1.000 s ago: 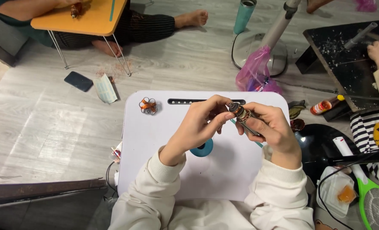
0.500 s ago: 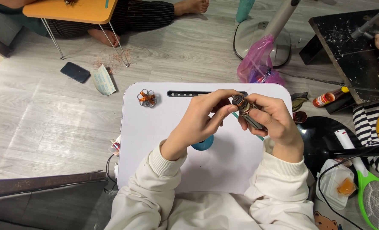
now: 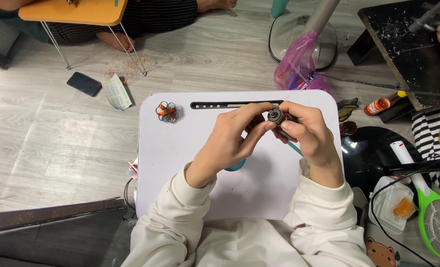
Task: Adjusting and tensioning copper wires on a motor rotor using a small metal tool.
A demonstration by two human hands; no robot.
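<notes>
Right hand [image 3: 309,133] is wrapped around a small motor armature [image 3: 277,117], and the left hand [image 3: 232,136] pinches its end with thumb and fingertips, both held just above the white lap desk [image 3: 180,163] near the far edge's slot. A copper coil bundle [image 3: 167,111] sits well clear at the far-left corner, lots of bare desk between

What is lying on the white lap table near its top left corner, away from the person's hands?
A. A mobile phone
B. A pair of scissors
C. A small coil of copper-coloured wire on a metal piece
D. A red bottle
C: a small copper wire coil lies on the white lap table, left of the left hand and right hand.
</notes>
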